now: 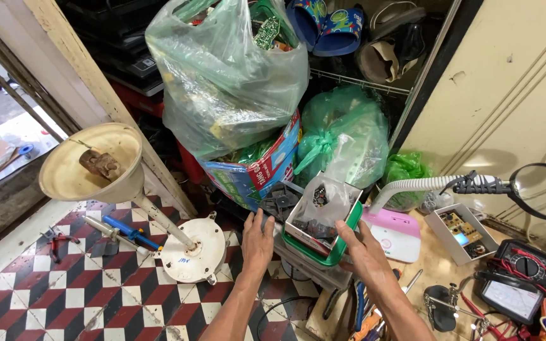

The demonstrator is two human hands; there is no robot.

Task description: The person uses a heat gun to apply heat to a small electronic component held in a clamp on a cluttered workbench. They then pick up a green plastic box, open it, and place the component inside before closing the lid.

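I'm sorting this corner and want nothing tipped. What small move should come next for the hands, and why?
Probably steady the green-rimmed cardboard box with the left hand too: only the right hand grips its corner, and it sits tilted on a cluttered stack.

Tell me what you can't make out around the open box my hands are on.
All in the head view:
- Box contents: a clear bag covers them, so the small dark parts inside are unclear.
- Left hand: its fingertips rest on a dark tray half hidden behind the box.
- Right hand: fingers wrap the box's green edge; the underside is hidden.
- Tools beneath the right forearm: cut off by the bottom edge.
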